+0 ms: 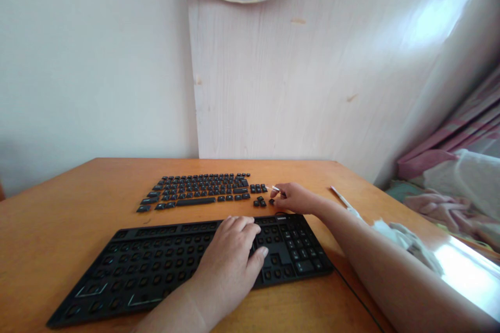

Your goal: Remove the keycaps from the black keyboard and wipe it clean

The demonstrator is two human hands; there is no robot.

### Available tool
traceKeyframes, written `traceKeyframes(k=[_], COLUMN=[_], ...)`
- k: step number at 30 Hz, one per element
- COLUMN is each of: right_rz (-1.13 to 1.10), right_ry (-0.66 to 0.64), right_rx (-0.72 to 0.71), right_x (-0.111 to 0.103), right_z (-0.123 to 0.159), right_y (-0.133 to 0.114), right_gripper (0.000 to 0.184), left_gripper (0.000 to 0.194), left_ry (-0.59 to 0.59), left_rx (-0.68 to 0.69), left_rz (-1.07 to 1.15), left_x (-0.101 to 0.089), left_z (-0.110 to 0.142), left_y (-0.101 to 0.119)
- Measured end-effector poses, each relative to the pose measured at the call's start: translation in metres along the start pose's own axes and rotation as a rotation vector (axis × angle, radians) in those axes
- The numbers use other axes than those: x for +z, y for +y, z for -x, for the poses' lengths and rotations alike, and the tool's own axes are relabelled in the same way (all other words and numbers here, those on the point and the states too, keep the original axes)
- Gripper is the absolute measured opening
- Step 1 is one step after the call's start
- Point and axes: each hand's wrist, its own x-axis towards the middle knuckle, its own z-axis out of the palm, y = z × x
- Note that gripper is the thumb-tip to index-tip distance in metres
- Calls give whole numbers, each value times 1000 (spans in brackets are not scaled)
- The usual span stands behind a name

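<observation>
A black keyboard (281, 250) lies on the table, most of its key sockets bare, with keycaps still on the number pad at its right end. My left hand (230, 250) rests flat across its middle, fingers stretched forward and thumb apart. Beyond the keyboard, my right hand (292, 197) has its fingers pinched round a thin, shiny metal tool (275, 189), whose exact kind is too small to make out. A loose black keycap (272, 201) sits at those fingertips. Removed keycaps (203, 187) stand in rows in keyboard order, beside a small arrow-key cluster (259, 202).
The orange wooden table (70, 208) meets the wall behind. A white stick-like thing (339, 196) and a crumpled pale cloth (406, 242) lie to the right. The keyboard cable (355, 291) runs under my right arm. Bedding (449, 192) is beyond the table's right side.
</observation>
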Motion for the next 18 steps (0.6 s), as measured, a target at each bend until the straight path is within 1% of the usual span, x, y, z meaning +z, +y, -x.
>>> traceKeyframes(k=[3,9,18], right_rz=[-24,-41,-51], right_ry=[-10,12,21], right_rx=[4,7,3], right_x=[3,8,10], right_z=[-2,-4,-4], right_y=[3,3,1], right_gripper=[19,14,14], left_gripper=[28,28,29], left_ry=[-4,3,-5], left_rx=[-4,-2,-12], left_rz=[-4,-6,-1], left_x=[0,-1,0], left_z=[0,0,1], left_y=[1,0,0])
